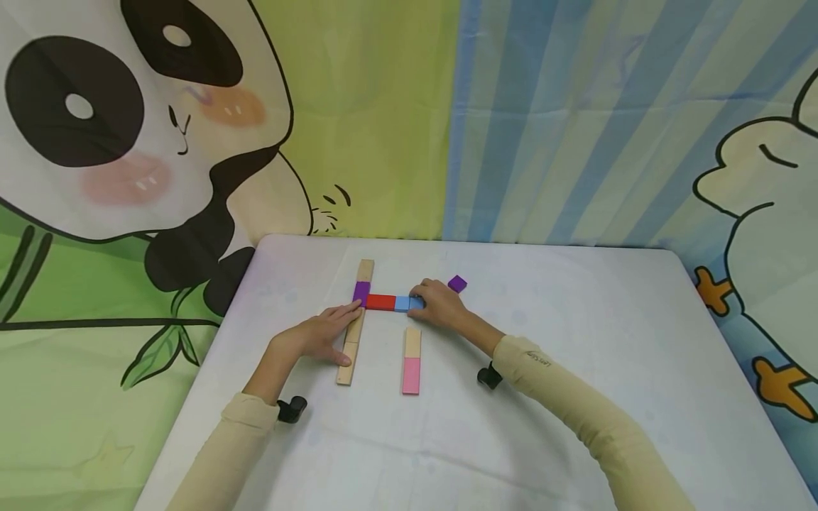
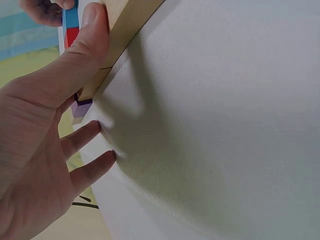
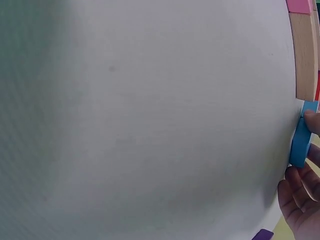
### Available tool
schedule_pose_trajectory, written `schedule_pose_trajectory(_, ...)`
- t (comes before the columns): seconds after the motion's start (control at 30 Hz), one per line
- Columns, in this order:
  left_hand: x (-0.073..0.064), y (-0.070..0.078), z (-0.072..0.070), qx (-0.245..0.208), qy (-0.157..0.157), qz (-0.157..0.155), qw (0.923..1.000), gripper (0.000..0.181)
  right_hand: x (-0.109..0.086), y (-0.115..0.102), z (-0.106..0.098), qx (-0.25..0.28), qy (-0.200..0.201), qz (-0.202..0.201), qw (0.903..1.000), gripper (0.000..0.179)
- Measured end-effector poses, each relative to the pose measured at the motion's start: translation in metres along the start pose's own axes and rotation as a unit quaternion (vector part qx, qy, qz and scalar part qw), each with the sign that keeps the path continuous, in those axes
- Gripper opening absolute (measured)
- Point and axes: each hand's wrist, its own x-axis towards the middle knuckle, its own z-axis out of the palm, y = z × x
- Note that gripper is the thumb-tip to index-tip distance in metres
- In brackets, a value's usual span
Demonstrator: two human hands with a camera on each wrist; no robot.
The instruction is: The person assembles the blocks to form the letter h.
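Note:
Fingers spread, my left hand rests along a column of blocks, its fingertips by the purple block and its thumb on a plain wooden block. In the left wrist view the thumb lies along the wood while other fingertips touch the cloth. A red block runs rightward from the column, followed by a blue block. My right hand pinches a second blue block at the row's right end, thumb on one side and fingers on the other.
Nearer the front, a wooden block and a pink block lie end to end. A loose purple block sits beyond the right hand. All lie on a white-covered table, with a printed cartoon curtain behind.

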Motion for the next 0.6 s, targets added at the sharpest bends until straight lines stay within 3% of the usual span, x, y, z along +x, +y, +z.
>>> schedule_pose_trajectory(0.17, 0.0, 0.0, 0.002, 0.004, -0.003, 0.001, 1.0, 0.109, -0.007, 0.003, -0.009, -0.028, 0.03, -0.017, 0.999, 0.051)
schedule_pose_trajectory(0.3, -0.002, 0.001, 0.001, 0.008, 0.002, 0.006, 0.9999, 0.109, -0.016, 0.015, -0.022, -0.042, 0.057, -0.003, 0.9975, 0.056)
schedule_pose_trajectory(0.6, -0.003, 0.002, -0.001, 0.007, 0.003, 0.004, 1.0, 0.11, -0.032, 0.044, -0.039, -0.04, 0.053, 0.029, 0.9974, 0.056)
